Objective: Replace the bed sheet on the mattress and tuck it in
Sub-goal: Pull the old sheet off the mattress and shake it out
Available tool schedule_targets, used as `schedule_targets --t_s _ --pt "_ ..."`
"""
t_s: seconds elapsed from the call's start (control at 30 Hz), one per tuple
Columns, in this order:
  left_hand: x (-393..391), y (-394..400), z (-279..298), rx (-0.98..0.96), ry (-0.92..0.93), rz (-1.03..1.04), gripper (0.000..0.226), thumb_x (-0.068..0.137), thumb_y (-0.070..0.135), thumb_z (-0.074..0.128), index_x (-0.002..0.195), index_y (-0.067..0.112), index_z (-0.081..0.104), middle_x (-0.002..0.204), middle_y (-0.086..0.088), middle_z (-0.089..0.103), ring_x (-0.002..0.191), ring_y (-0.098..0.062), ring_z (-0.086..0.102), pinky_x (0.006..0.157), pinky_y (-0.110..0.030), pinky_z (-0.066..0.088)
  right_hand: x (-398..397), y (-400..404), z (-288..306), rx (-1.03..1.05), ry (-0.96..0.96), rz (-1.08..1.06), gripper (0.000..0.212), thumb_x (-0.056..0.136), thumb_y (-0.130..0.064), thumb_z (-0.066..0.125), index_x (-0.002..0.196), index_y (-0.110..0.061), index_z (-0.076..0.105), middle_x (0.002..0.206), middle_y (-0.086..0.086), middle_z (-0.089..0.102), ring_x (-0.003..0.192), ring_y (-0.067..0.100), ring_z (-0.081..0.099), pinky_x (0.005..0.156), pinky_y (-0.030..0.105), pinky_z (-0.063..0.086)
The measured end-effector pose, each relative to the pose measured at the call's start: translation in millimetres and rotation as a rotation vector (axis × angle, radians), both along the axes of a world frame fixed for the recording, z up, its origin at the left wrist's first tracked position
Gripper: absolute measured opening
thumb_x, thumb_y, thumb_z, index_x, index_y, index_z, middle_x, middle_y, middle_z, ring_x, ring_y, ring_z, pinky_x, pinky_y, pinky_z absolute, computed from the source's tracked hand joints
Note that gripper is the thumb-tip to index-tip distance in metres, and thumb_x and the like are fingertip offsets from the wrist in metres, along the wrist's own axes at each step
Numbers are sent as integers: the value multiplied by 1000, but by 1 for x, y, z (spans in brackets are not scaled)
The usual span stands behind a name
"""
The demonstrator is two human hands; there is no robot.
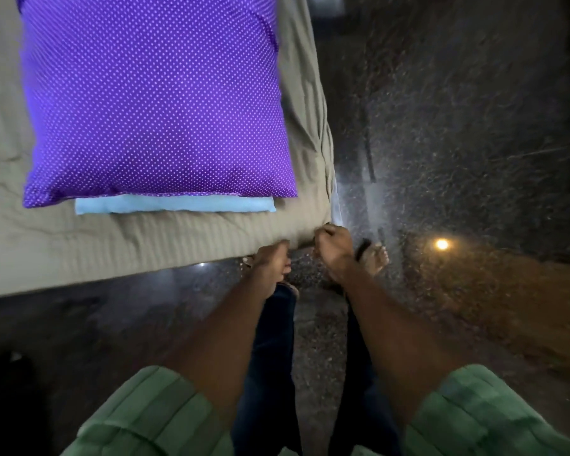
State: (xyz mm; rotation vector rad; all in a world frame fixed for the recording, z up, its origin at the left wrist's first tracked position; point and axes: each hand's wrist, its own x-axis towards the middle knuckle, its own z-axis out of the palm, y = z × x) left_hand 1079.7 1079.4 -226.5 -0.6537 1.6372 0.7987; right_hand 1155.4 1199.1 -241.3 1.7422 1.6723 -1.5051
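A beige bed sheet (119, 245) covers the mattress, filling the upper left of the head view. Both my hands are at its near right corner. My left hand (272, 263) has its fingers curled under the sheet's front edge. My right hand (333, 246) is a fist gripping the sheet right at the corner, where a strip of pale fabric (336, 205) shows beneath. A purple polka-dot pillow (152, 100) lies on the sheet, with a light blue folded cloth (175, 205) sticking out under its near edge.
Dark speckled floor (458, 159) spreads to the right of and in front of the bed. My feet stand close to the bed corner, one foot (375, 258) just right of my right hand. A light glare (441, 244) reflects off the floor.
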Motion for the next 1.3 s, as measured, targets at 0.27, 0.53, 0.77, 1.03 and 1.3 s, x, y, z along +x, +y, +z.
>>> schedule_targets --t_s 0.27,0.53,0.77,1.03,1.3 --pt "4 42 34 74 -43 527 45 110 15 31 71 5 48 43 -11 52 34 -18 48 35 -21 35 0 4 105 -438 456 -85 33 101 -10 56 68 -5 56 56 13 47 54 23 46 55 32 40" --pt "24 38 66 312 8 949 36 108 2 38 83 24 51 56 8 56 44 -2 43 49 -16 41 -16 21 70 -574 34 -276 54 89 -55 72 121 -12 69 116 3 72 103 22 70 86 36 58" --pt "-15 8 72 368 150 1012 15 101 16 51 106 27 60 94 3 68 77 -7 65 70 -24 57 -86 44 91 -738 540 -616 15 88 0 54 88 -13 61 87 6 63 86 22 65 97 41 55" --pt "21 20 31 8 -69 640 23 104 38 53 94 18 59 71 1 60 55 -10 51 50 -22 46 -56 63 59 -262 -46 -201 35 75 -33 75 101 -16 59 94 10 65 70 24 65 58 37 60" --pt "9 16 4 23 -99 477 25 104 19 53 80 16 57 61 5 62 48 -3 58 43 -15 45 -17 13 13 -62 -158 178 47 78 -39 64 116 -12 67 115 5 72 100 26 70 87 45 61"
